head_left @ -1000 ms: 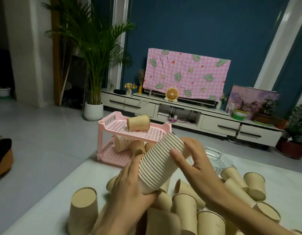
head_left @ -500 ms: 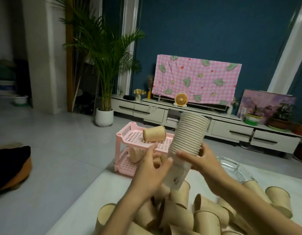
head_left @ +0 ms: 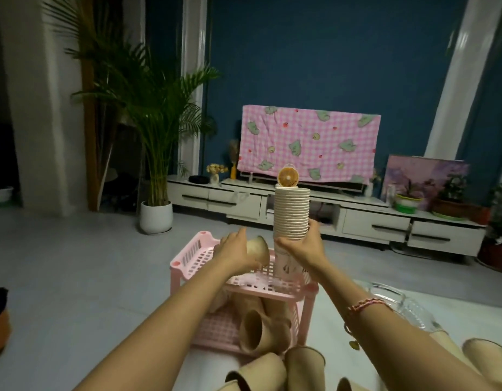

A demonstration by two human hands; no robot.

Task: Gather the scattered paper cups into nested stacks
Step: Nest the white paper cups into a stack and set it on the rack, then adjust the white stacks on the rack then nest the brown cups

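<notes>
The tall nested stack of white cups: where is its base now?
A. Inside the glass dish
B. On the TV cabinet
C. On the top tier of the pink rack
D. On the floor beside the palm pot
C: the stack stands upright on the pink rack top tier, right hand holding it.

Views: 1, the head camera; no second view shares the scene.
Position: worn on the person's head, above and behind both outstretched forearms.
Facing: forward and slightly down, toward the blue wall (head_left: 342, 52) at 12 o'clock.
Lens: wide-angle; pillars at the edges lean inward.
Near field: pink rack (head_left: 238, 280) close, just below centre; left hand (head_left: 235, 251) and right hand (head_left: 303, 248) over it.
Bottom edge: loose cups (head_left: 304, 365) at 6 o'clock, nearest the camera.
Far field: TV cabinet (head_left: 357, 218) well beyond the rack; potted palm (head_left: 155, 136) at 10 o'clock.
</notes>
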